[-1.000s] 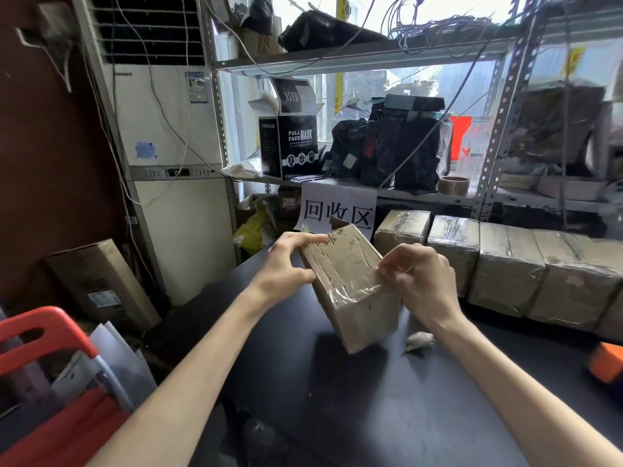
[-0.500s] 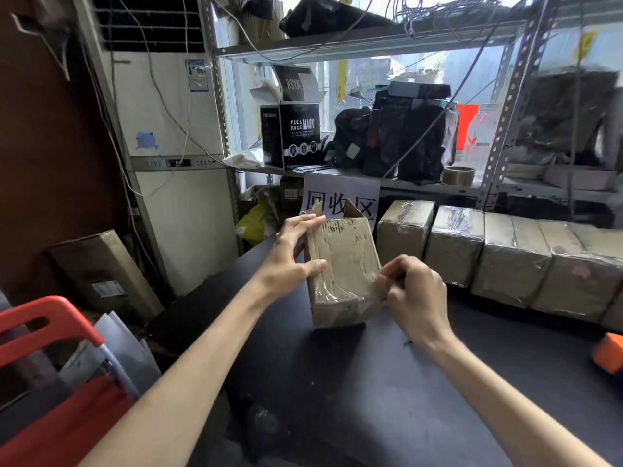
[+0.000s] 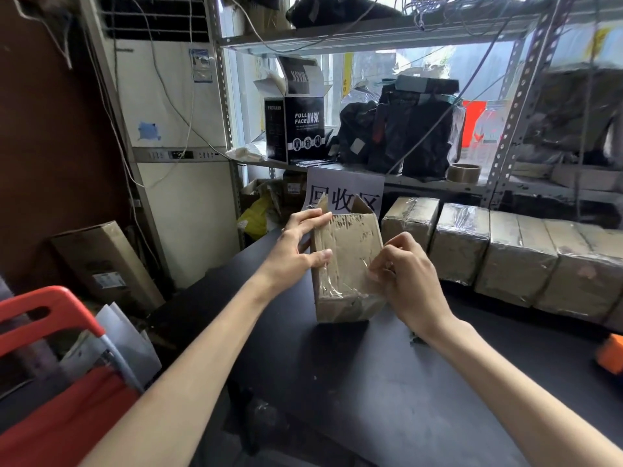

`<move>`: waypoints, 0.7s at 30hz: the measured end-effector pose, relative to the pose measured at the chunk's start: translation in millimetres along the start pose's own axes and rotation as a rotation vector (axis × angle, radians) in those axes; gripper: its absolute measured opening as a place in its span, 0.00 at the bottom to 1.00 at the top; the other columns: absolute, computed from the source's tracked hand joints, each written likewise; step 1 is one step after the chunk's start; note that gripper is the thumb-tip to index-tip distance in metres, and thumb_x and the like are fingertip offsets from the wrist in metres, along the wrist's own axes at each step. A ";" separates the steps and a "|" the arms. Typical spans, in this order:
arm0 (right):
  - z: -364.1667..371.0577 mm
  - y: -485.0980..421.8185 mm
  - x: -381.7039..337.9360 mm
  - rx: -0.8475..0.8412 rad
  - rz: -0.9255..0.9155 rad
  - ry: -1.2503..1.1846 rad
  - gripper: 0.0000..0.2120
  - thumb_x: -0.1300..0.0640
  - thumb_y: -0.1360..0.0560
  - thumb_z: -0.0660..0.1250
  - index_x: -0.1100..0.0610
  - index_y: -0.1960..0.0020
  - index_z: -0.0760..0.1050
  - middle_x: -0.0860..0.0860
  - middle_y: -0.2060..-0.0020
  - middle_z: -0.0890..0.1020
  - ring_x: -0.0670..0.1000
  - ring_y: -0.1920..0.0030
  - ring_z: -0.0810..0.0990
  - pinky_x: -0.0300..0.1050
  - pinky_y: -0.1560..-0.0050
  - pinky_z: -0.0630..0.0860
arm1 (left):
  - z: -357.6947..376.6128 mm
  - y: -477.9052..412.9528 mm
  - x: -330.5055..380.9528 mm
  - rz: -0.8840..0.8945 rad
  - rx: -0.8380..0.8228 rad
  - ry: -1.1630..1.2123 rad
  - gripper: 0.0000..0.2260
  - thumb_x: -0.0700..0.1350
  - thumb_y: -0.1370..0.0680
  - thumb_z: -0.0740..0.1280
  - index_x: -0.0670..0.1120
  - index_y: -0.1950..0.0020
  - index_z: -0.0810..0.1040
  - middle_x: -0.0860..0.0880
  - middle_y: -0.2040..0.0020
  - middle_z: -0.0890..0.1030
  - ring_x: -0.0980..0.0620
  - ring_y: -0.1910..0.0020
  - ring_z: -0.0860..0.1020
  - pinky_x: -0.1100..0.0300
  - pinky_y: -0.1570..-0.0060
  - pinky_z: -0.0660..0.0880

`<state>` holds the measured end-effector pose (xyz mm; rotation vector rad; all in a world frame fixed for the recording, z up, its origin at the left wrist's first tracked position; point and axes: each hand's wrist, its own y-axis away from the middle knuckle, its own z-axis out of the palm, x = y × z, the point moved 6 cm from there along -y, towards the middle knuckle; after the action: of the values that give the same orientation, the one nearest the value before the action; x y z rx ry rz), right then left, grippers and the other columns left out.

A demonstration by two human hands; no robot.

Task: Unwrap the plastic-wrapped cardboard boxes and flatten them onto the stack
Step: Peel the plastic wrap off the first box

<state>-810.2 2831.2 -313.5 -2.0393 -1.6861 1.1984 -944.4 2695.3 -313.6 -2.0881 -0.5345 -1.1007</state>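
A small brown cardboard box (image 3: 347, 251) stands upright on the black table (image 3: 337, 382), its top flaps open and clear plastic wrap still clinging to its lower half. My left hand (image 3: 296, 244) holds the box's left side, thumb across the front face and fingers at the top edge. My right hand (image 3: 404, 274) is at the box's right side, its curled fingers pinching the plastic wrap (image 3: 367, 271). A row of several plastic-wrapped boxes (image 3: 515, 254) lines the table's back right.
A metal shelf behind holds a black mask box (image 3: 296, 129), dark bags and a tape roll (image 3: 463, 171). A paper sign (image 3: 344, 193) hangs behind the box. A red chair (image 3: 43, 365) stands at lower left, an orange object (image 3: 612, 355) at the right edge, a tall air conditioner (image 3: 175, 146) on the left.
The box went from tilted in the air to standing upright on the table. My right hand shifted lower on its right side and now pinches the wrap.
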 end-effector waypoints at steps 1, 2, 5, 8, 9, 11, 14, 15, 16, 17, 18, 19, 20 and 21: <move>3.8 -1.0 -0.1 -0.038 0.012 0.022 0.06 0.71 0.30 0.70 0.62 0.59 0.79 0.52 0.55 0.73 0.57 0.53 0.74 0.43 0.52 0.70 | 0.8 0.1 -0.7 0.004 0.000 0.001 0.27 0.34 0.22 0.71 0.46 0.25 0.71 0.55 0.27 0.64 0.54 0.26 0.67 0.58 0.32 0.73; 7.3 -1.3 -1.0 -0.089 0.013 0.026 0.05 0.70 0.29 0.69 0.62 0.59 0.79 0.52 0.54 0.71 0.56 0.51 0.72 0.41 0.51 0.67 | 0.8 0.2 -2.0 0.005 -0.001 0.001 0.27 0.34 0.22 0.71 0.47 0.25 0.72 0.55 0.27 0.65 0.52 0.26 0.67 0.52 0.30 0.73; 11.3 -2.3 -4.4 -0.204 -0.027 -0.011 0.10 0.70 0.27 0.68 0.57 0.60 0.75 0.49 0.54 0.69 0.54 0.51 0.67 0.36 0.52 0.62 | -1.5 -0.1 -6.4 0.010 0.006 -0.033 0.27 0.35 0.22 0.71 0.49 0.25 0.72 0.57 0.28 0.65 0.51 0.26 0.67 0.47 0.29 0.71; 5.3 -5.7 -4.4 -0.195 -0.048 -0.058 0.16 0.72 0.28 0.68 0.52 0.62 0.71 0.47 0.56 0.69 0.52 0.53 0.66 0.28 0.51 0.62 | -1.2 -1.4 -8.2 0.002 0.007 -0.062 0.26 0.38 0.22 0.71 0.52 0.25 0.72 0.59 0.29 0.65 0.52 0.25 0.65 0.46 0.28 0.71; 3.3 -5.8 -3.9 -0.184 -0.050 -0.072 0.17 0.72 0.28 0.68 0.51 0.63 0.71 0.46 0.57 0.69 0.51 0.53 0.65 0.26 0.50 0.62 | -0.5 -2.1 -8.6 -0.004 0.002 -0.066 0.26 0.38 0.22 0.71 0.53 0.25 0.72 0.60 0.29 0.65 0.52 0.25 0.65 0.46 0.28 0.70; 1.2 -4.1 -1.8 -0.173 -0.043 -0.095 0.21 0.72 0.28 0.68 0.48 0.65 0.69 0.41 0.58 0.68 0.49 0.54 0.65 0.25 0.50 0.61 | 1.6 -3.2 -9.1 -0.007 -0.005 -0.086 0.26 0.41 0.22 0.72 0.55 0.25 0.72 0.61 0.29 0.65 0.52 0.25 0.64 0.46 0.27 0.69; -0.6 0.2 1.1 -0.155 -0.056 -0.106 0.21 0.73 0.28 0.69 0.48 0.64 0.70 0.41 0.57 0.70 0.43 0.54 0.64 0.24 0.50 0.61 | 4.5 -2.7 -8.0 -0.005 -0.009 -0.120 0.27 0.47 0.25 0.72 0.57 0.26 0.72 0.61 0.28 0.65 0.52 0.26 0.64 0.46 0.27 0.68; -2.1 1.4 2.1 -0.130 -0.058 -0.108 0.19 0.73 0.29 0.70 0.50 0.63 0.72 0.43 0.57 0.71 0.42 0.53 0.64 0.24 0.49 0.61 | 4.9 -2.1 -7.5 -0.004 -0.004 -0.139 0.27 0.47 0.24 0.72 0.56 0.25 0.72 0.61 0.28 0.65 0.52 0.26 0.64 0.46 0.26 0.67; -4.4 2.6 2.3 -0.096 -0.057 -0.117 0.16 0.73 0.29 0.71 0.52 0.62 0.74 0.46 0.57 0.73 0.44 0.52 0.66 0.24 0.49 0.62 | 4.8 -1.5 -7.4 -0.006 0.005 -0.157 0.27 0.45 0.23 0.72 0.55 0.25 0.71 0.59 0.27 0.65 0.51 0.26 0.64 0.47 0.25 0.66; -6.7 3.8 1.8 -0.059 -0.050 -0.127 0.13 0.71 0.30 0.73 0.54 0.61 0.76 0.48 0.55 0.75 0.47 0.51 0.69 0.26 0.49 0.64 | 3.8 -0.7 -7.7 -0.009 0.017 -0.174 0.27 0.44 0.22 0.72 0.54 0.24 0.71 0.57 0.27 0.64 0.51 0.26 0.64 0.49 0.25 0.64; -8.5 4.9 1.1 -0.028 -0.041 -0.131 0.10 0.68 0.31 0.75 0.56 0.59 0.78 0.50 0.54 0.76 0.50 0.50 0.71 0.31 0.48 0.67 | 2.1 0.1 -8.2 -0.017 0.033 -0.184 0.27 0.43 0.21 0.72 0.53 0.24 0.70 0.56 0.26 0.64 0.50 0.26 0.64 0.54 0.25 0.64; -9.2 6.2 0.9 -0.011 -0.028 -0.122 0.10 0.65 0.32 0.77 0.57 0.56 0.79 0.51 0.52 0.76 0.52 0.49 0.73 0.36 0.48 0.69 | -0.2 1.1 -8.6 -0.027 0.048 -0.189 0.26 0.43 0.21 0.72 0.53 0.24 0.70 0.55 0.26 0.63 0.51 0.26 0.64 0.61 0.27 0.64; -8.6 8.1 -0.4 -0.007 -0.024 -0.102 0.12 0.62 0.33 0.79 0.58 0.52 0.80 0.51 0.52 0.77 0.54 0.50 0.74 0.40 0.49 0.69 | -2.3 2.0 -9.2 -0.037 0.059 -0.188 0.26 0.44 0.21 0.71 0.52 0.24 0.69 0.54 0.26 0.63 0.51 0.26 0.64 0.66 0.29 0.63; -8.2 10.4 -3.1 -0.003 -0.038 -0.085 0.15 0.61 0.34 0.80 0.58 0.50 0.80 0.51 0.52 0.78 0.54 0.50 0.75 0.39 0.50 0.68 | -4.0 2.7 -10.0 -0.046 0.064 -0.186 0.26 0.44 0.21 0.71 0.52 0.24 0.69 0.53 0.26 0.63 0.52 0.26 0.64 0.66 0.30 0.62</move>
<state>-797.1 2827.8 -313.6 -1.9750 -1.7579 1.2870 -950.3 2690.2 -321.4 -2.1434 -0.7020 -0.9069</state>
